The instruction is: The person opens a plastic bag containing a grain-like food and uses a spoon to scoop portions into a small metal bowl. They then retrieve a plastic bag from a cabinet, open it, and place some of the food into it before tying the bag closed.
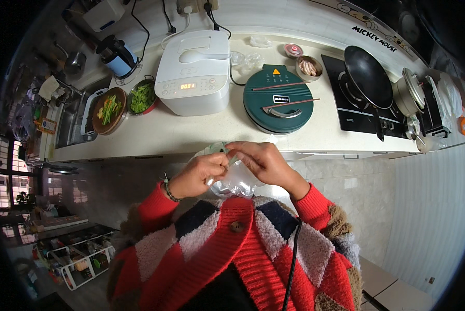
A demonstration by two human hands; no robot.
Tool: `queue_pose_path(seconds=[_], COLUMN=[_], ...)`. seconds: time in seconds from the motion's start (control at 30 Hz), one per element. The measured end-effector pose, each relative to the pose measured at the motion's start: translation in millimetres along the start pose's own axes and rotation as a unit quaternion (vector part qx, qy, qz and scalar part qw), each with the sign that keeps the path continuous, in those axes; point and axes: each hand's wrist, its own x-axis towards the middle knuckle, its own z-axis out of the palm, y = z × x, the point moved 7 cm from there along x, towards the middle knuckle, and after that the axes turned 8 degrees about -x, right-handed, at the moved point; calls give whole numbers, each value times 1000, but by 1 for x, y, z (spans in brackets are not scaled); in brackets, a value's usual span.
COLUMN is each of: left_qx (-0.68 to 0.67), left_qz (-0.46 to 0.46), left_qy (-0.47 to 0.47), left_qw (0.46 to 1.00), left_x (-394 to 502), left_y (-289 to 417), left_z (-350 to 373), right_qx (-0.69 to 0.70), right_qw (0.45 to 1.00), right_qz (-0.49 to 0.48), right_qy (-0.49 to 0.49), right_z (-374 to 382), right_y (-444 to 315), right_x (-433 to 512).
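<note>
A clear plastic bag point(238, 179) hangs between my hands in front of my chest, just before the counter's front edge. My left hand point(201, 174) pinches its gathered top, fingers curled. My right hand point(261, 161) grips the same gathered part from the other side, thumb and fingertips close to the left ones. Some pale green shows at the top of the bag point(216, 147). What the bag holds cannot be made out. Beyond my hands stands a dark green round electric griddle point(256, 102), its lid down, with two chopsticks point(291, 103) lying across it.
Left on the counter point(170, 134) are a white rice cooker point(191, 87) bearing a rice paddle point(201, 56), a pot of green vegetables point(142, 97) and a board of cut vegetables point(110, 110). Right are a bowl of sliced meat point(309, 68) and a wok point(366, 76) on a gas hob point(343, 112).
</note>
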Motion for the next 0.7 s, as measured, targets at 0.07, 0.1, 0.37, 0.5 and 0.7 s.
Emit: queue_pose_path(seconds=[0.07, 0.1, 0.37, 0.5, 0.7], left_qx=[153, 222, 455, 485, 513], left_qz=[43, 74, 166, 200, 96], left_qy=[1, 42, 220, 234, 207], left_qw=[987, 971, 847, 818, 828], left_x=[0, 0, -7, -12, -51], left_y=[17, 26, 63, 65, 33], left_z=[3, 1, -11, -31, -60], right_qx=[-30, -48, -184, -328, -297], right_qw=[997, 993, 975, 926, 954], right_qz=[-14, -11, -128, -185, -23], right_qy=[-76, -110, -4, 40, -9], right_z=[18, 25, 2, -24, -37], right_y=[3, 5, -35, -51, 11], right_x=[3, 3, 4, -10, -37])
